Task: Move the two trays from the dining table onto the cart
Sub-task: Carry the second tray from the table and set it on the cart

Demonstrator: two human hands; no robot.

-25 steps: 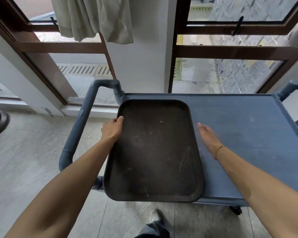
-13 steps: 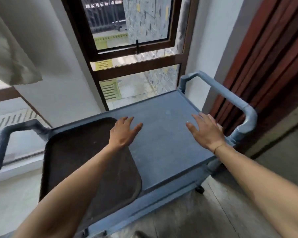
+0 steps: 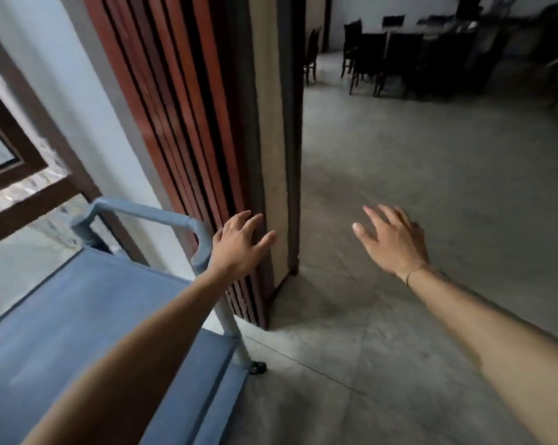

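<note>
The blue cart [image 3: 78, 303] fills the lower left, and its grey-blue handle [image 3: 149, 215] curves up beside my left arm. No tray shows in this view. My left hand [image 3: 239, 245] hovers past the handle with fingers spread and nothing in it. My right hand [image 3: 393, 242] is out over the floor, fingers apart and empty. A dark dining table [image 3: 431, 36] ringed with chairs stands far off at the upper right; whatever lies on it is too dim to make out.
A folded red-brown partition [image 3: 191, 123] with a beige end post [image 3: 271, 139] stands right behind my left hand. Grey tiled floor [image 3: 431, 187] stretches from the cart to the dark chairs [image 3: 367, 59]. A wood-framed window [image 3: 20, 194] is at the left.
The view has swung right, away from the cart. The dark tray that lay on the cart has left the frame. Both hands have lifted off the cart and now hang in the air.
</note>
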